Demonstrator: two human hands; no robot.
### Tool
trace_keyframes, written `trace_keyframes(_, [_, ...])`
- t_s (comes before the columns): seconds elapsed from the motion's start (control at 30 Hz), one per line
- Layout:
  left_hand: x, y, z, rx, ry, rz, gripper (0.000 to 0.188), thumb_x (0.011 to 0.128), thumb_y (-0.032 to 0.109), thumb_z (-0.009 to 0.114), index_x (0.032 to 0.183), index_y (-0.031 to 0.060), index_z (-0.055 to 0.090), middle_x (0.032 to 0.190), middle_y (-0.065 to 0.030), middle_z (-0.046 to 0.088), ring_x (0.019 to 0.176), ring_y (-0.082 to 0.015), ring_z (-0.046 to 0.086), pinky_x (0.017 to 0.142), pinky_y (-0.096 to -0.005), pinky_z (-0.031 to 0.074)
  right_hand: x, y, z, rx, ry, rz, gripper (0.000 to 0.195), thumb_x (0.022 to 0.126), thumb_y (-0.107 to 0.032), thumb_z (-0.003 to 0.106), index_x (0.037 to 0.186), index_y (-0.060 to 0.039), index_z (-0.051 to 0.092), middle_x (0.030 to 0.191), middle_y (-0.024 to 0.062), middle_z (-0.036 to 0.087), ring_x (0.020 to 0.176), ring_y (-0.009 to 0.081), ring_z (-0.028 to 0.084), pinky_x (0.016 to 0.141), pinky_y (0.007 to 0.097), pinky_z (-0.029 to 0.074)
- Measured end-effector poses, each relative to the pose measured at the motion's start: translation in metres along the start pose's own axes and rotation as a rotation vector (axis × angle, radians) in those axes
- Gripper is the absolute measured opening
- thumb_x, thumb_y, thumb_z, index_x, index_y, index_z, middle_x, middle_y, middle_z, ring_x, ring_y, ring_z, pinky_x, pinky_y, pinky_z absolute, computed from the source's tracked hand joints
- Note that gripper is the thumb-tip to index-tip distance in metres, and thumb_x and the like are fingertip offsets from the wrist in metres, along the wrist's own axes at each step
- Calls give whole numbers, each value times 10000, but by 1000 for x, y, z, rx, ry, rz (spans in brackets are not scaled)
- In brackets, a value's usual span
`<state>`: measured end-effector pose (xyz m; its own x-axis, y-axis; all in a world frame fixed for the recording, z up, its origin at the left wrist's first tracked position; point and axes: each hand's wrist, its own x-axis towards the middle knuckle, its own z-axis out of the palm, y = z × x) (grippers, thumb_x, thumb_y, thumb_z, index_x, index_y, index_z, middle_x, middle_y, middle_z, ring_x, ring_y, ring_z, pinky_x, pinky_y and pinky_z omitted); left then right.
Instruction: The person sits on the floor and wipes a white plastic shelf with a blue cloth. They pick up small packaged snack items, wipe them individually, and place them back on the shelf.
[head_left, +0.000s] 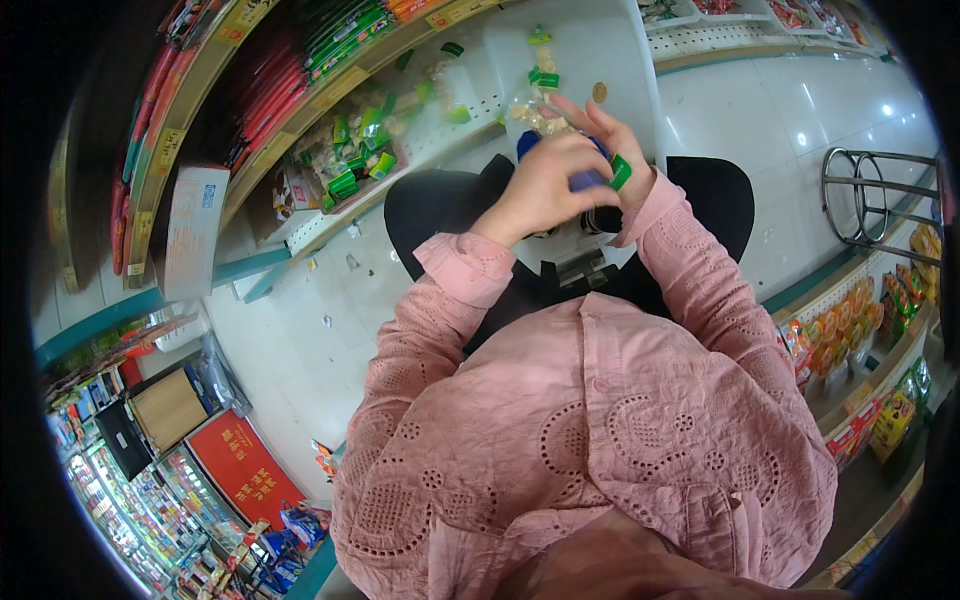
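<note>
Both hands meet over a white plastic tray or bin (615, 45) in front of me. My left hand (555, 176) is blurred, its fingers curled at a small green-and-clear packet; whether it grips it cannot be told. My right hand (626, 146) is beside it, palm turned inward, with the packet's green label (619, 172) against it. Just beyond my hands lie clear packets of pale pieces (544, 120) with green labels, and a blue item partly hidden under my fingers. A small round brown piece (599, 92) lies in the tray.
At the left, a perforated white shelf holds more green-labelled packets (360, 150), below shelves of red and green packets (349, 41). A white carton (195, 229) stands at the shelf's end. A metal rack (874, 195) and hanging snacks (840, 330) are at the right. A black seat (712, 195) is beneath my arms.
</note>
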<state>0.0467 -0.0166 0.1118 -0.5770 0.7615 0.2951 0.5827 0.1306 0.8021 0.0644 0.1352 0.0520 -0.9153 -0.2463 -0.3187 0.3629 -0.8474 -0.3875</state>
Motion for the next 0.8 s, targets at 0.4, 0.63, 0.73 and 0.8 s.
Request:
trace_keyframes(0.4, [19, -19, 27, 224, 539, -45, 159, 795, 130, 701, 915, 63, 621, 939, -157, 607, 926, -353, 587, 821, -398, 468, 5, 17, 14, 153, 73, -137, 472, 1020, -415, 388, 1330, -70, 476, 1266, 99, 571, 1139, 245, 567, 1003, 393, 443])
trace_keyframes(0.63, [31, -20, 16, 147, 539, -258, 183, 774, 154, 708, 901, 73, 603, 901, -148, 583, 884, -367, 570, 792, -446, 464, 15, 8, 16, 239, 122, -24, 653, 965, -605, 380, 1297, -55, 492, 1266, 144, 575, 1117, 296, 585, 998, 430, 447])
trace_keyframes(0.73, [19, 11, 24, 193, 444, 3, 176, 776, 124, 711, 895, 62, 597, 902, -145, 597, 880, -361, 591, 776, -411, 476, -11, -5, 41, 127, 16, -96, 627, 973, -579, 405, 1305, -54, 487, 1206, 118, 598, 1081, 248, 592, 971, 405, 472])
trace_keyframes(0.8, [26, -3, 21, 231, 514, 5, 168, 770, 140, 710, 879, 75, 600, 878, -144, 591, 877, -358, 584, 764, -433, 470, 3, -1, 19, 160, -21, -78, 619, 986, -543, 408, 1357, -50, 450, 1227, 119, 587, 1103, 244, 581, 962, 398, 473])
